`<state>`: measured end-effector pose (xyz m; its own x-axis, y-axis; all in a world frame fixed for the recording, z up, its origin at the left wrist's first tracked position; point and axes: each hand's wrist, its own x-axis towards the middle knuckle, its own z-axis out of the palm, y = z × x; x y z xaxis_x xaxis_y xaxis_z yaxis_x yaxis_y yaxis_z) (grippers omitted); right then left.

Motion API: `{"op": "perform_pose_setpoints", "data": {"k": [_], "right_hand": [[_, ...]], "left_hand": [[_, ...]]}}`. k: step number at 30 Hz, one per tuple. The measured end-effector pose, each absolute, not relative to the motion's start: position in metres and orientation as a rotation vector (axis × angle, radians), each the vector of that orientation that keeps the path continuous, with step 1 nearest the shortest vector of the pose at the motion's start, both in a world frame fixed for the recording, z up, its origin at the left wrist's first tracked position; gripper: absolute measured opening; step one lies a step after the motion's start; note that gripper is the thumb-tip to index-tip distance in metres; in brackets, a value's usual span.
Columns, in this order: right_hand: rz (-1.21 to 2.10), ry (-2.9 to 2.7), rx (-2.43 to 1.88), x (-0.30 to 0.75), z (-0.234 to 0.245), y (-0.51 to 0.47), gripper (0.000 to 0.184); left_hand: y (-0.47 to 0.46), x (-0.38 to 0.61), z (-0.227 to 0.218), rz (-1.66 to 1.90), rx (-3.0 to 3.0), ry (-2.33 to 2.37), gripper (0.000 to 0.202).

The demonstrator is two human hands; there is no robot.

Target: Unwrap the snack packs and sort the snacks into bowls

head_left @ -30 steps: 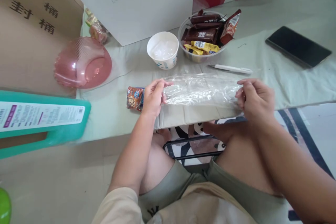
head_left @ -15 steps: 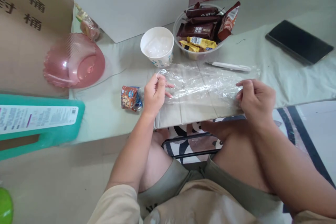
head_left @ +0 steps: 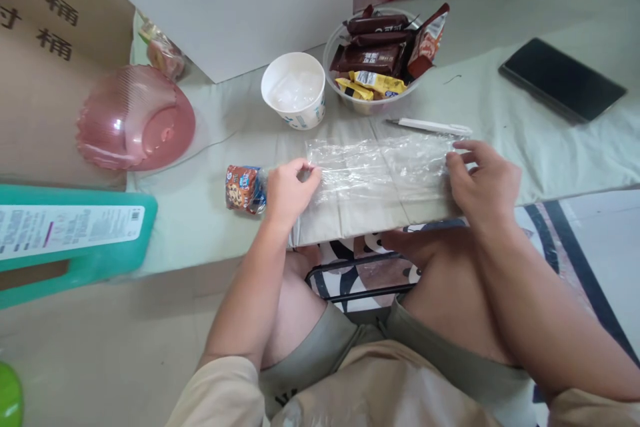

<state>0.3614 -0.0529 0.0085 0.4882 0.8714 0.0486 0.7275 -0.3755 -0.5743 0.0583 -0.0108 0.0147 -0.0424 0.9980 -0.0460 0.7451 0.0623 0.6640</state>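
Observation:
A clear plastic bag (head_left: 377,170) lies stretched sideways over the table edge, creased and shiny. My left hand (head_left: 293,190) pinches its left end between thumb and fingertips. At the other end, my right hand (head_left: 483,177) has its thumb and fingers closed on the bag's right edge. Just left of my left hand sits a small brown and blue snack packet (head_left: 244,189) with a cookie picture. Behind the bag lies a white pen-like tool (head_left: 435,127) with a thin dark tip. A white paper cup (head_left: 294,90) with clear plastic inside stands behind the bag's left end.
Behind the pen-like tool, a clear bowl (head_left: 327,67) holds several wrapped snacks. A black phone (head_left: 563,80) lies at the right. On the left are a pink ribbed bowl (head_left: 167,123), a teal container (head_left: 145,227) and a cardboard box (head_left: 30,80). A white box (head_left: 225,13) stands at the back.
The bag has been lowered and laid flatter on the table. My left hand moved slightly down and turned its fingers toward the bag; my right fingers shifted grip along the right edge.

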Motion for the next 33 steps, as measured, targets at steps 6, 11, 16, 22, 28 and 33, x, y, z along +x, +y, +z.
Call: {"op": "perform_pose_setpoints", "data": {"k": [6,11,16,22,28,33], "right_hand": [[0.253,-1.362,-2.077,0.365,0.001,-0.047,0.041],[-0.082,-1.434,-1.811,0.366,-0.005,-0.050,0.043],[-0.100,-1.844,-1.483,0.335,0.014,-0.066,0.024],[0.145,-2.443,-1.618,0.303,0.023,-0.081,0.024],[0.317,-2.474,-1.620,0.310,0.044,-0.081,0.027],[0.589,-2.110,-1.552,0.309,0.053,-0.035,0.048]], "left_hand": [[-0.012,0.060,0.015,0.620,1.817,1.900,0.017],[-0.012,0.058,0.013,0.695,1.889,1.909,0.040],[-0.012,0.055,0.009,0.718,1.975,1.916,0.053],[-0.005,0.053,-0.003,0.786,1.906,1.834,0.062],[0.000,0.054,-0.002,0.996,1.509,1.429,0.047],[0.000,0.051,0.014,0.849,1.275,1.281,0.044]]}}
